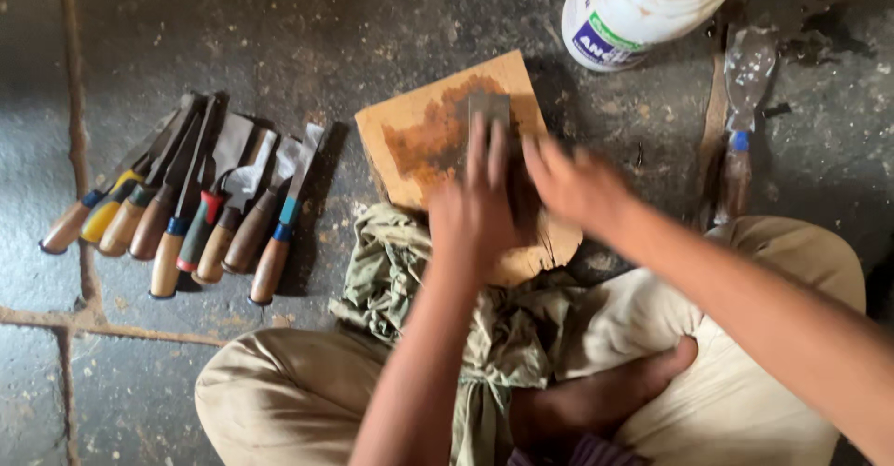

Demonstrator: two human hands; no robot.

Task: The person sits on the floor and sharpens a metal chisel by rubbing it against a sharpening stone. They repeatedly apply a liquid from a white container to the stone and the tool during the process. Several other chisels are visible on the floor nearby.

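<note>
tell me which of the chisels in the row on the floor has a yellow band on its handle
The second chisel from the left end of the row. Its handle carries a yellow section; the neighbours show plain wood or blue, red and green bands.

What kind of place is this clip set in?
Probably an informal woodworking or carving workshop, worked from the floor. A row of wooden-handled chisels lies on the stained concrete floor, and both hands press a small metal blade onto a rust-stained wooden block.
</note>
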